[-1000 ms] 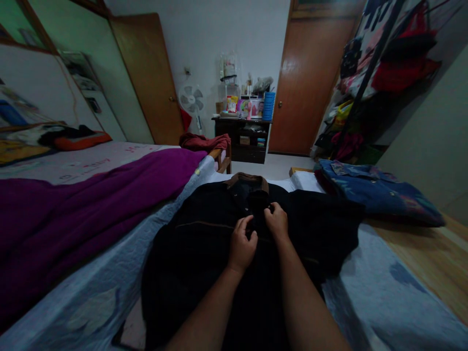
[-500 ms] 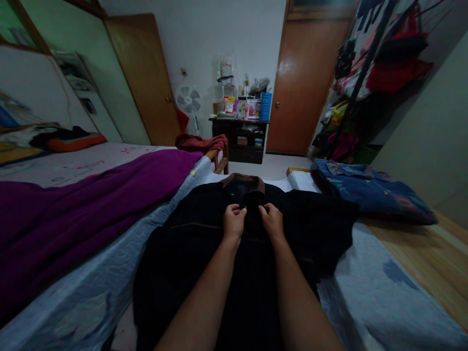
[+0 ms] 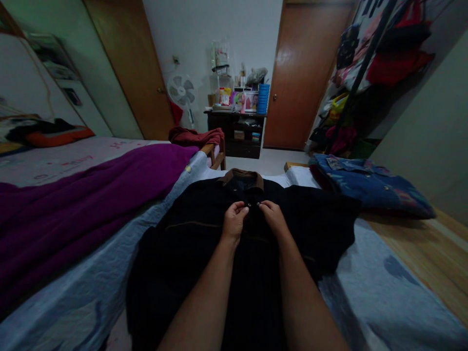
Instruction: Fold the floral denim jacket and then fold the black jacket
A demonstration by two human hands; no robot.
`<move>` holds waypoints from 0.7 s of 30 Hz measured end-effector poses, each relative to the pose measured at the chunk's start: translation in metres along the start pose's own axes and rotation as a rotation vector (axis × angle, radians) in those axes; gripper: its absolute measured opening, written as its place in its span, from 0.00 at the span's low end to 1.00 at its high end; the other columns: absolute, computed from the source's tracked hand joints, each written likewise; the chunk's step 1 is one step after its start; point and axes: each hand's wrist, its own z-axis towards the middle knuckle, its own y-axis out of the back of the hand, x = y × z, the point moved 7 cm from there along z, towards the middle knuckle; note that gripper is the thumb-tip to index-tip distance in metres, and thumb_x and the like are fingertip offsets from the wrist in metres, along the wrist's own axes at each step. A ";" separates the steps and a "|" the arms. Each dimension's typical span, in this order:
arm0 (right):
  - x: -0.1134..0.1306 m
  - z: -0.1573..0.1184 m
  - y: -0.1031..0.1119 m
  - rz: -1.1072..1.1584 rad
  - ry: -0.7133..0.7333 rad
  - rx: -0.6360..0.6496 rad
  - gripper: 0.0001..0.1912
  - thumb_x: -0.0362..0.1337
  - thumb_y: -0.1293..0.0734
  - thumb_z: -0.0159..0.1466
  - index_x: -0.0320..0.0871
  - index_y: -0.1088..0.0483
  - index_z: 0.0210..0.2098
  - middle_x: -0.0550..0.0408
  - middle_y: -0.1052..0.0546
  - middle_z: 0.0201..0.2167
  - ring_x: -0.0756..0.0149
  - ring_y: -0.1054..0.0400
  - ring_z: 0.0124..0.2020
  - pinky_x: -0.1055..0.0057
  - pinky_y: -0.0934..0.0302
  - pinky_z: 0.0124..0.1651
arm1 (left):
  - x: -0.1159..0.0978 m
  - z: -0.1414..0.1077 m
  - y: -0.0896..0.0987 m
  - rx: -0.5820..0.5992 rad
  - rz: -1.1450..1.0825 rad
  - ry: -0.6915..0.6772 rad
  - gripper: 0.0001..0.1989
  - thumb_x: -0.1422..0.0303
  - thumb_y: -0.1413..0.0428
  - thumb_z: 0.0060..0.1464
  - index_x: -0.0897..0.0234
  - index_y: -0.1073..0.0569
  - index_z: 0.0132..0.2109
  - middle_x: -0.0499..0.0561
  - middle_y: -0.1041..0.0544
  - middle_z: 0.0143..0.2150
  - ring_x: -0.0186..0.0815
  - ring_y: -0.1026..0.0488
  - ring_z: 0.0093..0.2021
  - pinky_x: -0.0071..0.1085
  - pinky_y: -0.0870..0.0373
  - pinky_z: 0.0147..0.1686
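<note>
A black jacket (image 3: 197, 243) with a brown collar (image 3: 244, 175) lies spread front side up on the bed. Below the collar, my left hand (image 3: 234, 222) pinches one front edge of the jacket, beside a small metal snap (image 3: 249, 204). Opposite it, my right hand (image 3: 273, 217) grips the other front edge, with another small snap (image 3: 258, 204) at its fingertips. A narrow gap separates the two edges between my hands. Higher on the left edge, one more snap (image 3: 234, 189) shows. The front below my hands is too dark to make out.
A folded denim garment (image 3: 373, 185) rests at the right on a wooden surface (image 3: 409, 239). To the left lies a purple blanket (image 3: 109, 195). A reddish cloth (image 3: 197, 137) hangs over the wooden bed end. Behind stand a fan (image 3: 182, 91) and a dark cabinet (image 3: 234, 134).
My hands have come slightly nearer each other, and the snaps at the fingertips show more clearly. The whole view has shifted a little.
</note>
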 end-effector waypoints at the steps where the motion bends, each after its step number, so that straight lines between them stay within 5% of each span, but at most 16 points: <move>1: 0.000 0.000 0.001 0.024 -0.001 0.011 0.13 0.43 0.39 0.57 0.41 0.27 0.31 0.54 0.24 0.28 0.63 0.31 0.31 0.71 0.41 0.34 | 0.000 0.000 -0.002 0.010 -0.022 0.003 0.19 0.66 0.35 0.40 0.66 0.28 0.41 0.47 0.24 0.31 0.30 0.27 0.29 0.27 0.31 0.33; 9: 0.014 -0.006 0.017 -0.210 0.049 -0.254 0.11 0.41 0.40 0.59 0.43 0.28 0.31 0.52 0.23 0.29 0.63 0.31 0.31 0.70 0.41 0.36 | -0.006 -0.003 -0.013 0.064 -0.068 0.004 0.20 0.65 0.33 0.38 0.66 0.27 0.40 0.47 0.24 0.32 0.30 0.27 0.31 0.29 0.30 0.36; 21: 0.032 -0.008 0.001 -0.177 0.193 -0.062 0.09 0.38 0.39 0.57 0.43 0.27 0.31 0.54 0.23 0.29 0.65 0.31 0.31 0.71 0.41 0.36 | -0.006 -0.003 -0.016 0.047 0.013 -0.085 0.17 0.67 0.35 0.39 0.67 0.27 0.38 0.46 0.25 0.31 0.29 0.28 0.32 0.27 0.33 0.37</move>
